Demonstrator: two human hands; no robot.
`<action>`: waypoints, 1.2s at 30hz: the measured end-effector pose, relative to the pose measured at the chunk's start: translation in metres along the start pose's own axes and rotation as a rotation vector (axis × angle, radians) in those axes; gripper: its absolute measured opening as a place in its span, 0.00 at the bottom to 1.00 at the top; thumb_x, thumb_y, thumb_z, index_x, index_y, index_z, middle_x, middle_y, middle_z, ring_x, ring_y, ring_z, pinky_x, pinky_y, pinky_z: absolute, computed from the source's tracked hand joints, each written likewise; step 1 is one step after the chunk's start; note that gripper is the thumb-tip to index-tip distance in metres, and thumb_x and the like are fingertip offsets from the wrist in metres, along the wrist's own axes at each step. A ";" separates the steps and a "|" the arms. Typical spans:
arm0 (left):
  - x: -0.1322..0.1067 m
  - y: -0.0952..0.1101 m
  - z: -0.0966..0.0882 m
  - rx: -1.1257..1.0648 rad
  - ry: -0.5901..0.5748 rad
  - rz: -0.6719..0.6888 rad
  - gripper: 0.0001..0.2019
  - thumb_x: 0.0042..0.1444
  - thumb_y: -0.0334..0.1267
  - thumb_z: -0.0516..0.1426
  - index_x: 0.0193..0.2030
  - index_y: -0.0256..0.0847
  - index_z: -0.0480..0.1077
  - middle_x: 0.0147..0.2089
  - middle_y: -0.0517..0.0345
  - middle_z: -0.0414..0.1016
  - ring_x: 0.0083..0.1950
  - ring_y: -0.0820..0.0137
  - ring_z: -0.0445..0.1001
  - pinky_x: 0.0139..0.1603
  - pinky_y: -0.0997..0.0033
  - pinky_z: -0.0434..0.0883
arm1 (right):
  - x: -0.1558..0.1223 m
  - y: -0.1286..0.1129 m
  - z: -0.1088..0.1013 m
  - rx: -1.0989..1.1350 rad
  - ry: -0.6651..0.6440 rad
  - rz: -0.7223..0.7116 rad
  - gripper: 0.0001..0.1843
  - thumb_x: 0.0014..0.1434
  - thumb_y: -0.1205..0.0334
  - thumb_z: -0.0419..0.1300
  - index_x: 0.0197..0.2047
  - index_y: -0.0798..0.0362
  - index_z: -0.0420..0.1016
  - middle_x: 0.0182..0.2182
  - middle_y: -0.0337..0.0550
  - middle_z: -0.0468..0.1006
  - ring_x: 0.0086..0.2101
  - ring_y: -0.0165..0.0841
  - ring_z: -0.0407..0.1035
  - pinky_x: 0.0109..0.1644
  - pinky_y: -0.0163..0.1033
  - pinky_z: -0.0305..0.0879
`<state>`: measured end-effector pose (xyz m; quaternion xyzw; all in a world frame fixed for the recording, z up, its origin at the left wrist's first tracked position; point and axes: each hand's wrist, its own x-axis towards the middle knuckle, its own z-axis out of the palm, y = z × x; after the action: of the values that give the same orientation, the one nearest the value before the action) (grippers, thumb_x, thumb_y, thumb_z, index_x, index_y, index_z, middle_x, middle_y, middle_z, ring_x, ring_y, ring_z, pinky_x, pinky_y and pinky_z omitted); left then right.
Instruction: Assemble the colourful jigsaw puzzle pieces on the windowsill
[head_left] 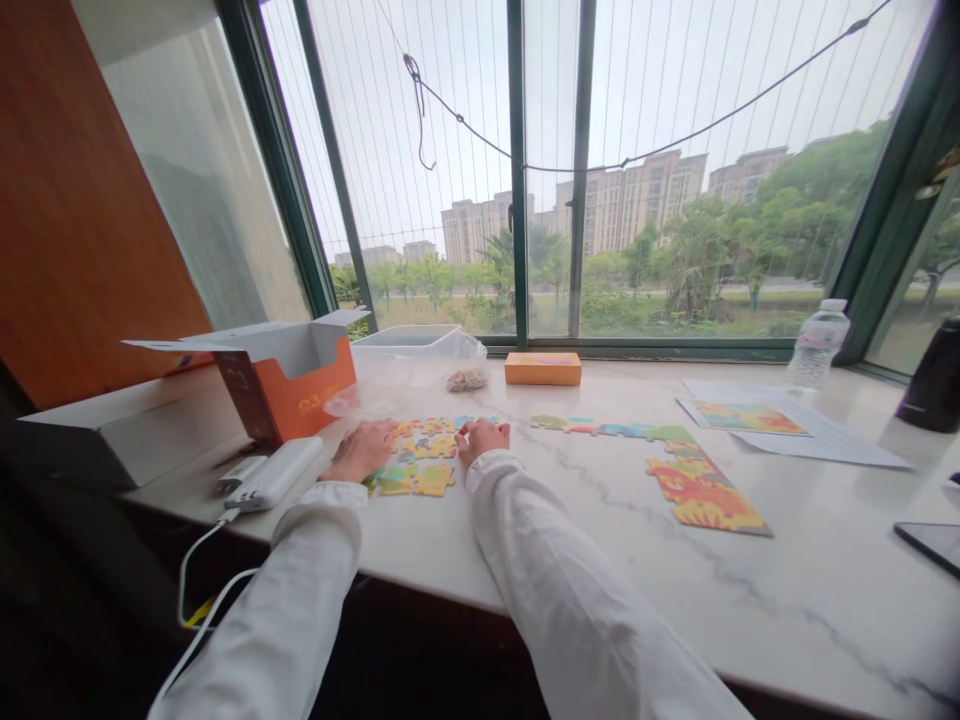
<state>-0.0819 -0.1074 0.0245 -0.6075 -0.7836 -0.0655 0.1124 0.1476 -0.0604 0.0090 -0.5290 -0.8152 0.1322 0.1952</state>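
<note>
On a white marble sill lies a loose cluster of colourful jigsaw pieces (424,452). My left hand (361,449) rests flat at the cluster's left edge, its fingers touching the pieces. My right hand (481,440) sits at the cluster's right edge with curled fingertips against a piece; whether it grips one is hidden. Farther right, a joined strip of puzzle pieces (615,430) runs across the sill and meets a larger joined section (701,492). A printed puzzle picture (750,418) lies on white paper (825,445) beyond them.
An open orange-and-white box (289,375) stands left of my hands, beside a white power bank (274,472) with a cable. Along the window are a plastic tub (405,340), a small orange box (543,368) and a water bottle (817,345). A phone (930,545) lies at the right edge.
</note>
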 end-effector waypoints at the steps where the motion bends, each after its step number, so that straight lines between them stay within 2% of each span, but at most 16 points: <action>1: 0.000 -0.001 0.001 -0.011 0.004 0.011 0.21 0.66 0.36 0.48 0.62 0.47 0.71 0.61 0.51 0.74 0.60 0.59 0.72 0.58 0.62 0.68 | -0.001 0.000 0.000 0.000 0.003 0.005 0.17 0.67 0.52 0.51 0.49 0.45 0.78 0.51 0.46 0.77 0.51 0.39 0.69 0.56 0.47 0.50; 6: -0.005 0.000 0.004 -0.062 0.023 0.014 0.20 0.65 0.34 0.49 0.60 0.45 0.73 0.59 0.48 0.75 0.60 0.58 0.72 0.61 0.60 0.68 | -0.001 0.003 0.005 0.005 0.013 0.034 0.16 0.67 0.55 0.50 0.48 0.45 0.79 0.49 0.46 0.78 0.50 0.38 0.70 0.54 0.47 0.51; 13: -0.009 0.002 0.007 -0.077 0.033 0.048 0.20 0.64 0.32 0.49 0.59 0.44 0.74 0.57 0.49 0.77 0.59 0.58 0.72 0.61 0.57 0.68 | 0.004 0.013 0.012 -0.002 0.089 0.099 0.18 0.65 0.64 0.49 0.51 0.47 0.77 0.51 0.50 0.76 0.51 0.42 0.68 0.54 0.49 0.52; 18: -0.012 0.010 0.006 -0.130 0.053 0.230 0.19 0.66 0.34 0.49 0.59 0.42 0.74 0.60 0.50 0.75 0.62 0.60 0.69 0.65 0.58 0.65 | 0.005 0.023 0.017 -0.056 0.114 0.102 0.20 0.61 0.67 0.52 0.53 0.47 0.77 0.55 0.51 0.73 0.54 0.45 0.64 0.53 0.50 0.54; 24: -0.018 0.026 -0.001 -0.100 -0.009 0.473 0.19 0.69 0.40 0.47 0.59 0.50 0.73 0.63 0.60 0.73 0.63 0.65 0.69 0.68 0.61 0.60 | 0.007 0.024 0.032 -0.079 0.080 0.026 0.21 0.64 0.61 0.50 0.56 0.41 0.76 0.62 0.44 0.69 0.56 0.47 0.60 0.54 0.53 0.54; 31: -0.018 0.027 0.001 -0.095 0.007 0.478 0.20 0.70 0.40 0.45 0.59 0.48 0.73 0.60 0.59 0.75 0.61 0.65 0.71 0.65 0.61 0.62 | 0.011 0.026 0.043 -0.070 0.108 -0.001 0.18 0.66 0.58 0.49 0.49 0.41 0.80 0.59 0.44 0.72 0.55 0.47 0.61 0.54 0.56 0.54; 36: -0.018 0.027 0.003 -0.062 0.028 0.495 0.20 0.70 0.41 0.44 0.56 0.47 0.75 0.60 0.57 0.76 0.60 0.64 0.72 0.64 0.61 0.63 | 0.016 0.027 0.049 -0.051 0.108 -0.021 0.17 0.68 0.55 0.49 0.51 0.39 0.78 0.59 0.43 0.72 0.55 0.47 0.60 0.53 0.58 0.53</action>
<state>-0.0521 -0.1167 0.0162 -0.7831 -0.6069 -0.0685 0.1170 0.1416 -0.0356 -0.0430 -0.5316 -0.8122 0.0805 0.2265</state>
